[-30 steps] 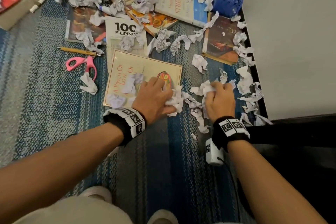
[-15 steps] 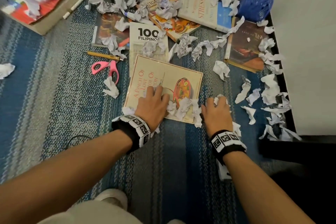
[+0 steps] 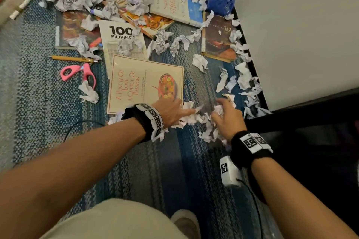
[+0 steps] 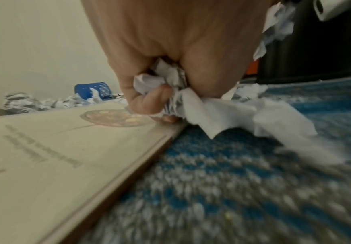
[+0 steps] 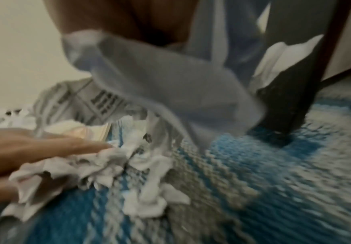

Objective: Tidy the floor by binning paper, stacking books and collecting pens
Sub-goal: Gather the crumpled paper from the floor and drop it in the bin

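Observation:
Both hands are low on the blue carpet at the near right corner of the cream cookbook (image 3: 143, 83), whose cover is bare. My left hand (image 3: 180, 111) grips a wad of crumpled paper (image 4: 162, 82), its fingers curled round it in the left wrist view. My right hand (image 3: 223, 110) holds another crumpled ball (image 3: 219, 107); torn sheets (image 5: 149, 74) hang from it in the blurred right wrist view. A loose heap of paper scraps (image 3: 204, 124) lies between and under the two hands. More paper is strewn along the wall and over the far books.
Several books lie beyond, among them "100 Filipinos" (image 3: 120, 35) and a brown one (image 3: 217, 39). A yellow pen (image 3: 71, 58) and pink scissors (image 3: 77, 72) lie at left, markers (image 3: 25, 5) far left. A blue basket (image 3: 220, 3) sits in the corner; a black bin (image 4: 308, 49) stands right.
Both hands have swept the paper off the cookbook cover down to its near right corner and drawn together. The scraps are now bunched between them.

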Motion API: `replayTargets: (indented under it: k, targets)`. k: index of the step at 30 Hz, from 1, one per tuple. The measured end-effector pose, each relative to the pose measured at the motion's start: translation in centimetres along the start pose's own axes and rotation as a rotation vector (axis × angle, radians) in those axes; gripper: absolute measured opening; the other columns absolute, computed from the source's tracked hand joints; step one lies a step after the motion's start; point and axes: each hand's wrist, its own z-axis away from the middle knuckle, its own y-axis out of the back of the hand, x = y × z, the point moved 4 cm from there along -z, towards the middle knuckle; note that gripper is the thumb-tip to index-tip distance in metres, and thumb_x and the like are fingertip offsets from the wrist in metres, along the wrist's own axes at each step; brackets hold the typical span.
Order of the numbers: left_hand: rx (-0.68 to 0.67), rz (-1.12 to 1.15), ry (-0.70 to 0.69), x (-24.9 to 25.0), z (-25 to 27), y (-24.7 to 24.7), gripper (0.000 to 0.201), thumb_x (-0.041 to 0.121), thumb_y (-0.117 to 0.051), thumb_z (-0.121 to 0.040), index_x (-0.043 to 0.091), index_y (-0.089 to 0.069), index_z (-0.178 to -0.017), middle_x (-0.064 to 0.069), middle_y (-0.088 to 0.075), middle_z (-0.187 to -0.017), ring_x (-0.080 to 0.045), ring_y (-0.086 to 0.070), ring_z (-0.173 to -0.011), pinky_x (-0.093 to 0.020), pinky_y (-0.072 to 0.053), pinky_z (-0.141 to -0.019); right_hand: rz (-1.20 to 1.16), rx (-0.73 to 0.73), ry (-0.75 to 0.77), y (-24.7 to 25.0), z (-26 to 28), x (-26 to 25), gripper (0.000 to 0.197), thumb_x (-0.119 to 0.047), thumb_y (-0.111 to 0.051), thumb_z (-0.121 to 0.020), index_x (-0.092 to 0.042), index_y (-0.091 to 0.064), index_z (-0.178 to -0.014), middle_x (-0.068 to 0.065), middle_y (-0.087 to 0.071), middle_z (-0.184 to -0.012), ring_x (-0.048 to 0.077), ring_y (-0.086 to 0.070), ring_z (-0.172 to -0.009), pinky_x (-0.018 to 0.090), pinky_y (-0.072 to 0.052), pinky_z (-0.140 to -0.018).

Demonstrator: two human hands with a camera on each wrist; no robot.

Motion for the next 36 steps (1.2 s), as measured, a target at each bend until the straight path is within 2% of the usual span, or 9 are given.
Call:
replayTargets:
  k: [5, 12, 17, 21, 26, 28, 32, 34, 36]
  targets:
    - [0.019, -0.008, -0.019, 0.5, 0.9, -0.8, 0.04, 0.021, -0.032, -0.103, 0.027, -0.026, -0.141, -0.017, -0.046, -0.115, -0.032, -0.058, -0.09, -0.037, -0.041, -0.058, 0.272, -0.296, 0.028, -4.1, 2.7, 2.3, 0.074, -0.028, -0.056, -0.092, -0.031, -0.012, -0.151, 0.02, -0.065, -0.105, 0.036, -0.061, -0.099, 0.04, -0.048, -0.083]
    - [0.055, 0.191, 0.015, 0.4, 1.7, -0.5, 0.036, 0.017, -0.048, -0.096, 0.018, -0.035, -0.129, -0.015, -0.046, -0.113, -0.032, -0.057, -0.085, -0.038, -0.042, -0.056, 0.418, -0.262, 0.01, -5.8, 1.7, 2.6, 0.041, -0.029, -0.05, -0.092, -0.015, -0.043, -0.13, 0.019, -0.061, -0.115, 0.038, -0.058, -0.107, 0.042, -0.046, -0.084]
    - [0.071, 0.292, 0.072, -0.3, 1.8, 1.4, 0.035, 0.015, -0.048, -0.094, 0.013, -0.038, -0.128, -0.016, -0.048, -0.114, -0.034, -0.058, -0.091, -0.042, -0.047, -0.065, 0.29, -0.265, -0.049, -4.5, 1.5, 2.7, 0.037, -0.025, -0.053, -0.09, -0.012, -0.052, -0.125, 0.022, -0.063, -0.113, 0.038, -0.059, -0.106, 0.04, -0.049, -0.085]
    - [0.173, 0.354, 0.066, -0.1, 1.4, 5.4, 0.035, 0.02, -0.046, -0.095, 0.015, -0.04, -0.129, -0.013, -0.051, -0.109, -0.035, -0.06, -0.088, -0.039, -0.044, -0.065, 0.105, -0.138, -0.095, -0.7, 2.5, 2.0, 0.041, -0.026, -0.058, -0.09, -0.012, -0.053, -0.128, 0.024, -0.062, -0.113, 0.037, -0.059, -0.107, 0.033, -0.045, -0.083]
    - [0.37, 0.54, -0.104, 3.6, -0.1, 14.3, 0.039, 0.012, -0.047, -0.089, 0.016, -0.044, -0.128, -0.012, -0.053, -0.113, -0.033, -0.056, -0.094, -0.045, -0.048, -0.081, 0.064, 0.146, 0.022, 8.2, 7.2, 0.0, 0.018, -0.028, -0.06, -0.086, -0.018, -0.056, -0.1, 0.008, -0.063, -0.086, 0.027, -0.058, -0.083, 0.029, -0.04, -0.067]
    - [0.45, 0.6, -0.195, 6.3, -0.5, 18.3, 0.037, 0.011, -0.048, -0.088, 0.014, -0.046, -0.125, -0.012, -0.054, -0.109, -0.033, -0.056, -0.093, -0.046, -0.047, -0.081, 0.091, 0.243, 0.079, 12.5, 9.9, -0.6, 0.013, -0.028, -0.059, -0.086, -0.021, -0.05, -0.091, 0.0, -0.058, -0.079, 0.02, -0.055, -0.076, 0.03, -0.038, -0.063]
    - [0.597, 0.661, -0.379, 12.4, -0.5, 25.6, 0.042, 0.032, -0.037, -0.082, 0.014, -0.05, -0.118, -0.003, -0.051, -0.094, -0.023, -0.05, -0.082, -0.034, -0.039, -0.071, 0.14, 0.463, 0.089, 20.4, 15.1, 0.5, 0.014, -0.025, -0.059, -0.085, -0.016, -0.05, -0.088, 0.001, -0.057, -0.074, 0.018, -0.053, -0.069, 0.031, -0.04, -0.061]
    - [0.637, 0.677, -0.449, 15.7, -0.8, 28.1, 0.038, 0.031, -0.04, -0.084, 0.015, -0.051, -0.116, -0.004, -0.054, -0.093, -0.022, -0.05, -0.082, -0.031, -0.036, -0.07, 0.127, 0.566, 0.053, 23.5, 17.6, 2.0, 0.011, -0.021, -0.06, -0.085, -0.016, -0.051, -0.088, -0.001, -0.056, -0.071, 0.015, -0.049, -0.065, 0.025, -0.034, -0.057]
    - [0.666, 0.687, -0.52, 19.4, -1.3, 30.0, 0.029, 0.03, -0.045, -0.088, 0.017, -0.052, -0.114, -0.003, -0.055, -0.093, -0.022, -0.052, -0.082, -0.029, -0.035, -0.07, 0.087, 0.648, 0.012, 25.7, 19.8, 4.1, 0.01, -0.019, -0.06, -0.084, -0.014, -0.052, -0.088, 0.001, -0.056, -0.069, 0.015, -0.048, -0.063, 0.028, -0.034, -0.057]
